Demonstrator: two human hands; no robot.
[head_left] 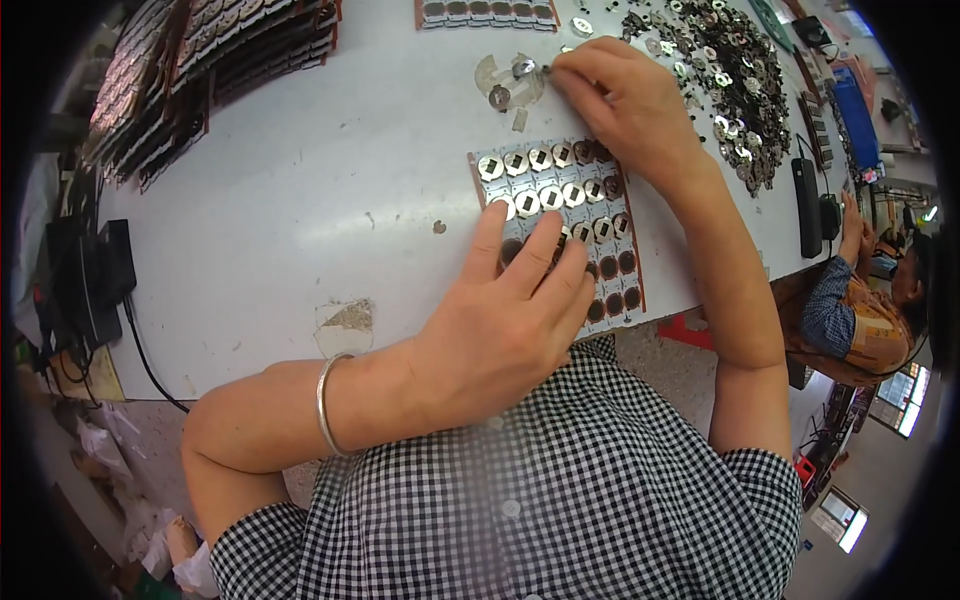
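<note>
Presently, the left hand rests on the panel, fingers apart. The right hand bunches its fingertips beside a disc; whether they grip anything cannot be told.

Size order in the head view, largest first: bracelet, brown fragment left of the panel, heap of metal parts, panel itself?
1. Panel and heap of metal parts: too close to rank; the left hand hides some of the former.
2. Bracelet.
3. Brown fragment.
</note>
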